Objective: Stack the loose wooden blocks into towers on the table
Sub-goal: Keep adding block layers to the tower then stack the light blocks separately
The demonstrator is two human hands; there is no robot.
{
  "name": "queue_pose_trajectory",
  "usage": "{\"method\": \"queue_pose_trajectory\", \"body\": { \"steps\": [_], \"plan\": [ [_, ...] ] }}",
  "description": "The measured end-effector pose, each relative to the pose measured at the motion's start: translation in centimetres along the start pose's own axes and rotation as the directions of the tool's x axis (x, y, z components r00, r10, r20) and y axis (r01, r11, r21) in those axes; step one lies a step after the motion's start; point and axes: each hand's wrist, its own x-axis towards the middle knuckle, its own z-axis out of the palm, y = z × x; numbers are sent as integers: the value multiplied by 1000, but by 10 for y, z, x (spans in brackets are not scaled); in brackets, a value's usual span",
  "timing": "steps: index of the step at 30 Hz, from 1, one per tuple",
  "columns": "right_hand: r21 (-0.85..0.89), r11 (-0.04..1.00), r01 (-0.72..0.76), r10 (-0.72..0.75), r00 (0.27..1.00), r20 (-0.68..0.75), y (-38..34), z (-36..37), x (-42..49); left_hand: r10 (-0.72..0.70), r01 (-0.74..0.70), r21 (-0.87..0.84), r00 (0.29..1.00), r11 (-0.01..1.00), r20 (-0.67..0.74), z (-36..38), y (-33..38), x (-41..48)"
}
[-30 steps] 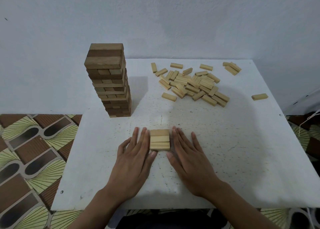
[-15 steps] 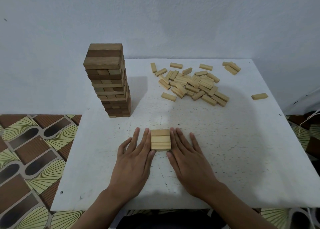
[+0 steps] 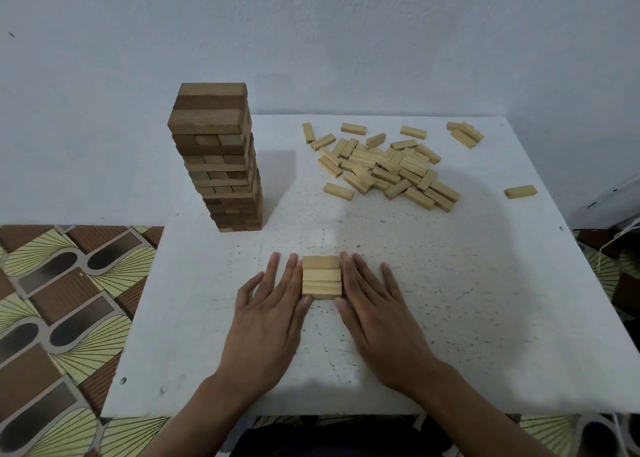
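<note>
Three pale wooden blocks (image 3: 321, 277) lie side by side as one flat layer near the front middle of the white table (image 3: 467, 318). My left hand (image 3: 268, 318) lies flat on the table, its straight fingers pressed against the layer's left side. My right hand (image 3: 377, 318) lies flat as well, fingers against the right side. A tall tower of darker brown blocks (image 3: 218, 158) stands at the back left. A heap of loose pale blocks (image 3: 388, 167) lies at the back right.
A single block (image 3: 520, 191) lies apart near the right edge, and a few more (image 3: 465, 133) sit at the back right corner. A white wall rises behind the table. Patterned floor (image 3: 62, 300) shows to the left.
The three-block layer and both hands have shifted slightly away from me; the hands stay flat against its sides.
</note>
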Motion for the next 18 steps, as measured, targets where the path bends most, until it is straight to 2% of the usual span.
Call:
{"method": "queue_pose_trajectory", "body": {
  "steps": [5, 10, 18],
  "plan": [
    [0, 1000, -4, 4, 1000, -23, 1, 4, 1, -8, 8, -5, 1000, 1000, 7, 2, 0, 0],
    [4, 1000, -3, 3, 999, -37, 0, 4, 1, -29, 28, -91, 1000, 995, -10, 0, 3, 0],
    [-15, 1000, 2, -3, 997, -79, 2, 9, 2, -10, 9, -85, 1000, 996, -10, 1, 4, 1]
  ]
}}
